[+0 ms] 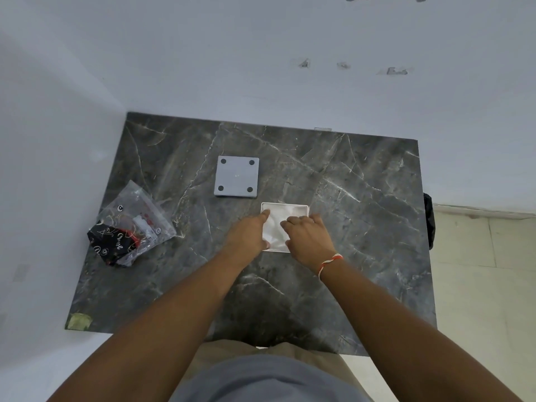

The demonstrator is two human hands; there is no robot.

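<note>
A shallow white square box [301, 208] lies near the middle of the dark marble table [362, 216], with crinkled white wrapping [275, 227] inside it. My left hand [249, 233] rests against the box's left side. Its index finger reaches to the far-left corner and its thumb touches the near-left corner. My right hand [309, 239] lies over the right half of the box, fingers and thumb pointing left and pressing on the wrapping. It hides the box's near-right corner. A flat grey square piece [237, 177] with four dark round dots lies just beyond the box, to its left.
A clear plastic bag [132, 224] holding black and red items lies at the table's left edge. A white wall runs behind and to the left of the table. Pale floor tiles [478, 271] and a black object [429, 219] show past the right edge.
</note>
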